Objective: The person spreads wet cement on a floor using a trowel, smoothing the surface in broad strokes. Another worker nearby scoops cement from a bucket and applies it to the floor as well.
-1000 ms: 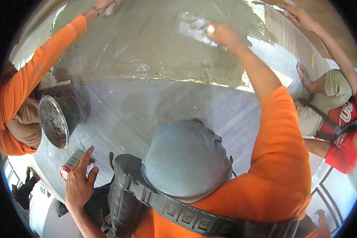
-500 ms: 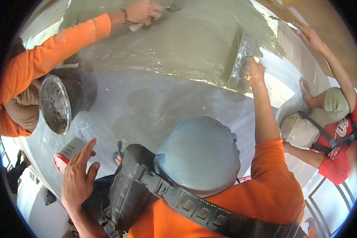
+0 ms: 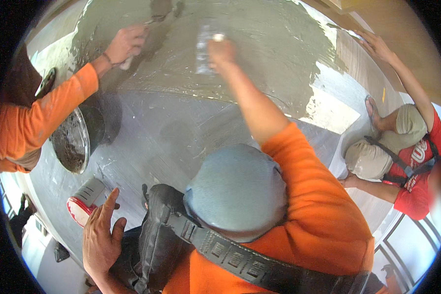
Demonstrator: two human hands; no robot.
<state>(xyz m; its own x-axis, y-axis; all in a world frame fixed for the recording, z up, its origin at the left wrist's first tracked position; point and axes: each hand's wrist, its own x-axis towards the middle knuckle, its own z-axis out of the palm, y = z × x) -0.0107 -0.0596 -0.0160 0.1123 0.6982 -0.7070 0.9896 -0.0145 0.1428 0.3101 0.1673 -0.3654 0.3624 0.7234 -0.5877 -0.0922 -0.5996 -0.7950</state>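
Note:
My right hand point(image 3: 222, 53) is closed round the pale handle of a finishing trowel point(image 3: 202, 54). Its rectangular blade, smeared by motion, lies against wet grey mortar point(image 3: 264, 44). At the lower left, my left hand point(image 3: 102, 240) is held up with its fingers stretched out and nothing in them. Close beyond it a white can with a red rim point(image 3: 93, 191) lies tilted. A black bag point(image 3: 164, 230) hangs at my front on a wide strap point(image 3: 230, 252). Beside it shows a rounded blue-grey cloth shape point(image 3: 237, 191), perhaps my knee.
On the left, a co-worker's hand point(image 3: 127, 45) in an orange sleeve holds a small trowel point(image 3: 157, 18). Below that arm stands a mortar bucket point(image 3: 86, 147). A person in red point(image 3: 416, 161) sits low at right, arm reaching toward the mortar's ragged edge. Grey floor point(image 3: 147, 127) lies between.
My right hand has swept the finishing trowel left across the mortar. The co-worker's hand with the small trowel has moved left and down. My left hand stays open, slightly lower in view.

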